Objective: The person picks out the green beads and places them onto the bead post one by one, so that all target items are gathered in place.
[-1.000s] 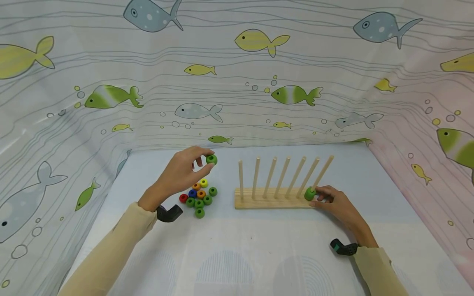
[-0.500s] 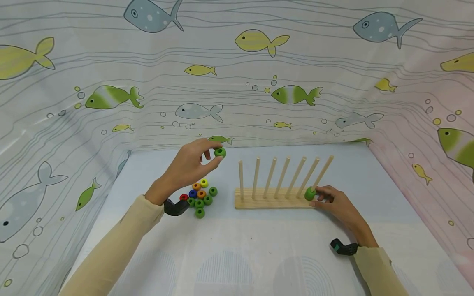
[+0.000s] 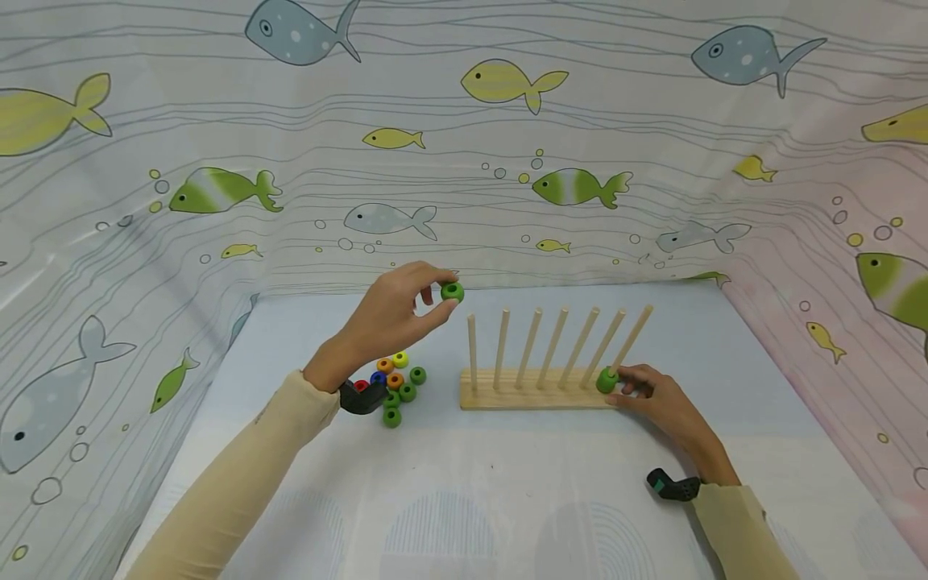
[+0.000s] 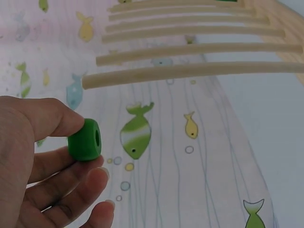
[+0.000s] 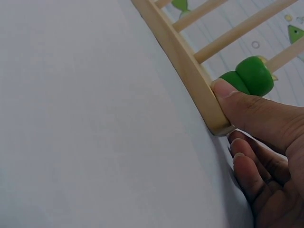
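Observation:
My left hand (image 3: 395,310) pinches a green bead (image 3: 453,292) between thumb and fingers, raised above the table and left of the pegs. In the left wrist view the bead's hole (image 4: 98,136) faces the pegs. A wooden peg rack (image 3: 536,399) lies ahead, a row of several upright pegs on a long base. Two green beads (image 5: 254,76) are stacked at the bottom of its rightmost peg. My right hand (image 3: 656,399) grips the right end of the base, thumb on its front edge beside the beads and the other fingers curled at the end.
Left of the rack lies a loose group of beads: several green beads (image 3: 408,392), a yellow bead (image 3: 400,359), orange beads (image 3: 395,381), a blue bead (image 3: 378,377) and a red bead (image 3: 361,387). My left wrist partly covers them. A fish-patterned sheet (image 3: 464,177) walls the table.
My left hand has moved right and slightly up with the green bead, away from the loose beads and closer to the leftmost peg. The right hand and rack have stayed put.

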The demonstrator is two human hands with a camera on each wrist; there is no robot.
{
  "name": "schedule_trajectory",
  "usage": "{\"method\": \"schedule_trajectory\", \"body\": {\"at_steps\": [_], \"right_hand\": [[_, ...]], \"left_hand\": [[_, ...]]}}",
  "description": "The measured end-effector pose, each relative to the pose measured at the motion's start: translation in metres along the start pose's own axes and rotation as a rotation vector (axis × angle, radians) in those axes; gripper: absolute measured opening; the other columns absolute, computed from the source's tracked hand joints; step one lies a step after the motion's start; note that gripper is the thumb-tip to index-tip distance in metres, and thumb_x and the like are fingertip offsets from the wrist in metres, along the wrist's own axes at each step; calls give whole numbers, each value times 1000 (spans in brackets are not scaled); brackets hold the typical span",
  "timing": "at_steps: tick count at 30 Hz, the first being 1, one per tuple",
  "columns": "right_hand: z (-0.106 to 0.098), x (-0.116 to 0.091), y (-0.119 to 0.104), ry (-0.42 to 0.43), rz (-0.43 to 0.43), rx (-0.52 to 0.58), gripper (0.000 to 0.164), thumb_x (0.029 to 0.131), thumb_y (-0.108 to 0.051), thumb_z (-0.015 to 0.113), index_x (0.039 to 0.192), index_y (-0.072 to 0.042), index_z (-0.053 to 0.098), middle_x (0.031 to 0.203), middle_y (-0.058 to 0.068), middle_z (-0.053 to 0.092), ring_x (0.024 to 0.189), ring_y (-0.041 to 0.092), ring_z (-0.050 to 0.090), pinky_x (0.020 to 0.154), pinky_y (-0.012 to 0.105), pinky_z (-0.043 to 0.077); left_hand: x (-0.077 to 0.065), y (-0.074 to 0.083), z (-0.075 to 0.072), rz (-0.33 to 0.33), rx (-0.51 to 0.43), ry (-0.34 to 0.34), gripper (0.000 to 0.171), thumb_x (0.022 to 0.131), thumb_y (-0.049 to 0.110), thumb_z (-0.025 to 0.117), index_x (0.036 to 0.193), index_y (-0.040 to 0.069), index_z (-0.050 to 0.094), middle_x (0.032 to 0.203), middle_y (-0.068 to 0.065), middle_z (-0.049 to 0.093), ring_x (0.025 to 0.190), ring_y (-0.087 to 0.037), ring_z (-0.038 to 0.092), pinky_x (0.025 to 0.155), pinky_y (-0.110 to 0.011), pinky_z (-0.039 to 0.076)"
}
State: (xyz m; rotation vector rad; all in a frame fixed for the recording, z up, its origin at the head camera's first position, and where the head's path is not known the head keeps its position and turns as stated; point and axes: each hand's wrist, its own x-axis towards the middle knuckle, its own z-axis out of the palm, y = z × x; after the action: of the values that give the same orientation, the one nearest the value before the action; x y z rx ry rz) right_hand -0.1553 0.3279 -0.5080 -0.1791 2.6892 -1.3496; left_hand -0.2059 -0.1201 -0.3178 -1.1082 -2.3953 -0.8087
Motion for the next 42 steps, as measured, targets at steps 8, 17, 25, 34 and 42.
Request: {"method": "schedule_trajectory", "body": {"at_steps": [8, 17, 25, 34, 42], "right_hand": [[-1, -1, -3, -4, 18, 24, 64, 90, -35, 82, 141, -3, 59, 112, 13, 61, 91, 25, 52, 71, 28, 47], [-1, -1, -1, -4, 16, 36, 64, 90, -35, 82, 141, -3, 59, 113, 14, 61, 91, 24, 51, 71, 27, 47], [0, 1, 1, 0, 12, 22, 64, 90, -35, 82, 140, -4, 60, 112, 13, 61, 91, 24, 52, 71, 27, 47], [1, 2, 0, 10, 0, 15, 63, 90, -34, 82, 140, -2, 61, 111, 12, 62, 90, 22, 52, 72, 27, 47], [0, 1, 1, 3, 17, 11, 65, 89, -36, 82, 141, -3, 59, 111, 12, 62, 91, 24, 53, 72, 27, 47]], "left_hand": [[8, 5, 6, 42, -15, 16, 29, 95, 17, 74, 120, 4, 71, 108, -3, 71, 80, -14, 58, 67, -30, 48], [20, 12, 12, 77, -31, 28, 27, 93, 18, 77, 117, 6, 72, 110, -1, 71, 80, -13, 57, 68, -29, 47], [28, 18, 17, 103, -49, 35, 28, 92, 18, 78, 116, 6, 73, 109, -1, 72, 79, -13, 56, 70, -28, 47], [38, 27, 25, 124, -60, 27, 27, 93, 20, 77, 116, 7, 72, 107, 0, 71, 80, -12, 56, 70, -28, 47], [47, 36, 32, 140, -74, 20, 26, 93, 20, 78, 115, 8, 73, 106, 1, 71, 79, -12, 57, 71, -26, 47]]}}
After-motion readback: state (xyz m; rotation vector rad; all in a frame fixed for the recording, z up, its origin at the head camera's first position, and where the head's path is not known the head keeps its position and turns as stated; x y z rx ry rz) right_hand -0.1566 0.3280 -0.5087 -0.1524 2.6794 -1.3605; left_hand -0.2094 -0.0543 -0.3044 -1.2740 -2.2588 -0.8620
